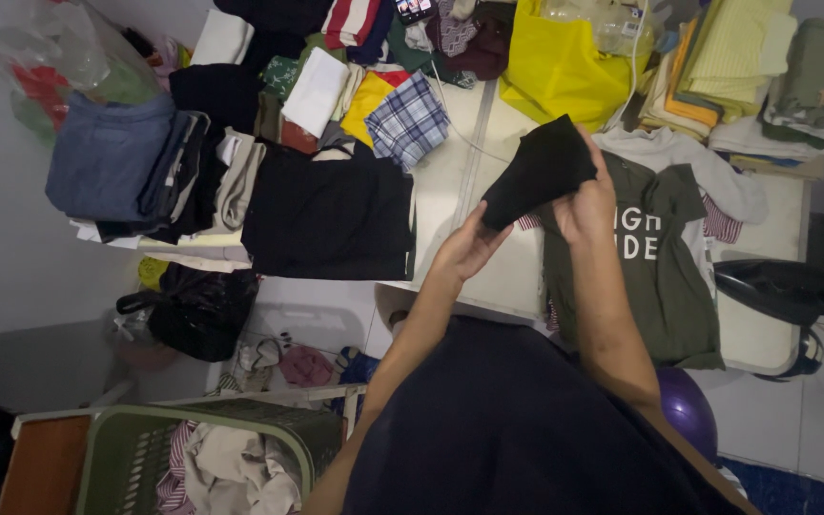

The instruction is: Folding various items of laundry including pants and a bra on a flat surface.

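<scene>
A small folded black garment (538, 170) is held up over the white table (460, 181). My right hand (588, 202) grips its right side, thumb over the cloth. My left hand (469, 246) pinches its lower left corner from beneath. Just right of my hands, an olive green T-shirt (665, 267) with white print lies flat on the table, partly covering a white top with striped cuffs (717, 186).
Folded clothes are stacked along the table's left: a black pile (331, 215), blue jeans (107, 157), a plaid shirt (410, 119). A yellow bag (560, 67) and folded yellowish linens (731, 52) sit at the back. On the floor stand a green laundry basket (135, 448) and a black bag (197, 310).
</scene>
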